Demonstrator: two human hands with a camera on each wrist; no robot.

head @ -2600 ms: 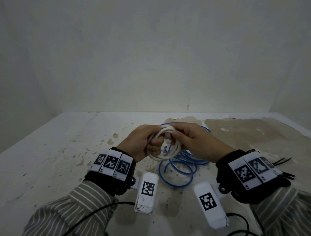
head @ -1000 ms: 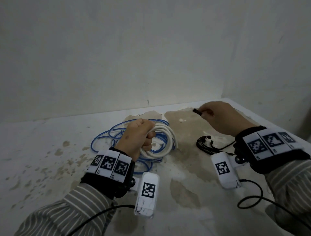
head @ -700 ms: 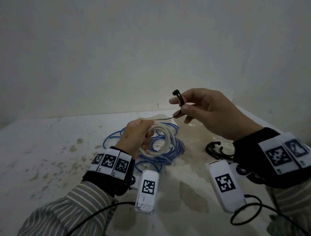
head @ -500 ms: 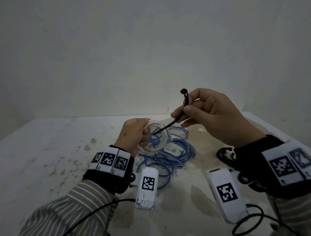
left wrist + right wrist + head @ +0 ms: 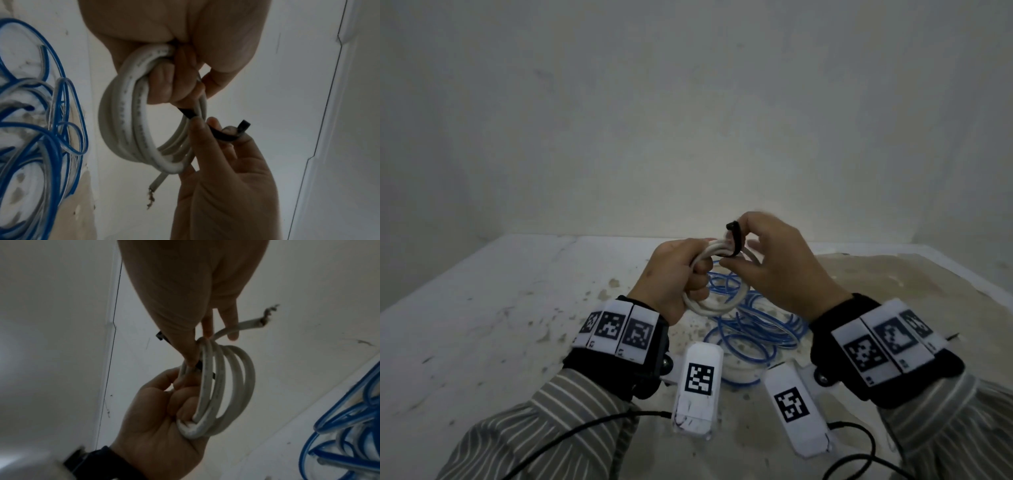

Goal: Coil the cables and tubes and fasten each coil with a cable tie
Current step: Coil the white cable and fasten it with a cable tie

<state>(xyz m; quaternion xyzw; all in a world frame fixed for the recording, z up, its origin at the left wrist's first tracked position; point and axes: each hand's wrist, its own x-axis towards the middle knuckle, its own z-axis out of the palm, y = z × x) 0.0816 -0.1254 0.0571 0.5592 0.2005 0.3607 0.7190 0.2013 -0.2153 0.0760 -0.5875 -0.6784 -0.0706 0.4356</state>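
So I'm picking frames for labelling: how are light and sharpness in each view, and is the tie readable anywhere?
Head view: dim, walls bowed by the wide lens, right hand slightly smeared at the fingertips, tie a dark loop over the white coil. Left wrist view: clearest, tie sharp, blue cable soft. Right wrist view: hand backlit and dark, tie mostly hidden, left hand readable.

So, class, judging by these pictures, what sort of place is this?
Probably a bare workshop or testing corner: a plain white wall, a stained, chipped white table, loose blue tubing, and a white cable coil being tied.
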